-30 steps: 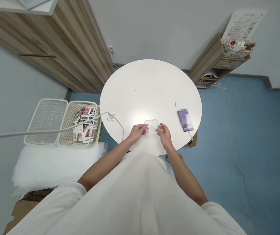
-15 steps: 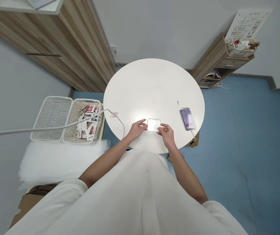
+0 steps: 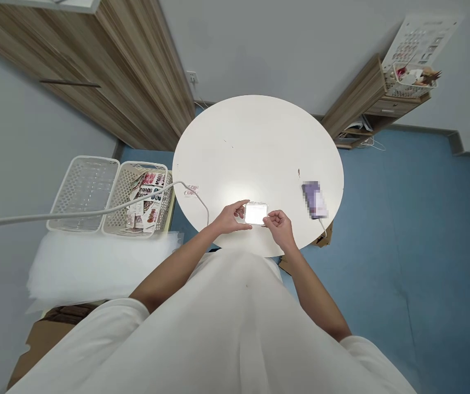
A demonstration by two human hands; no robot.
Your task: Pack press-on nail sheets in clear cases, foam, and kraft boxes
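A small clear, rounded-corner plastic case [image 3: 256, 213] is between my hands above the near part of the white round table [image 3: 255, 131]. Glare whitens its middle, so its contents cannot be made out. My left hand [image 3: 230, 217] grips the left end, with the thumb along the near edge and the forefinger along the far edge. At the right end, my right hand [image 3: 280, 226] pinches the near corner, its other fingers curled. A small card of pink press-on nails [image 3: 191, 191] lies on the table to the left.
A blurred-out purple phone-like object [image 3: 315, 200] with a cable lies at the table's right. A grey cable [image 3: 136, 207] crosses from the left onto the table. White baskets [image 3: 82, 158] stand left, one with nail cards. A wooden cabinet [image 3: 132, 76] rises behind.
My left hand has moved from the case's left side to a wider hold over its near and far edges. The case has shifted slightly left and nearer to me.
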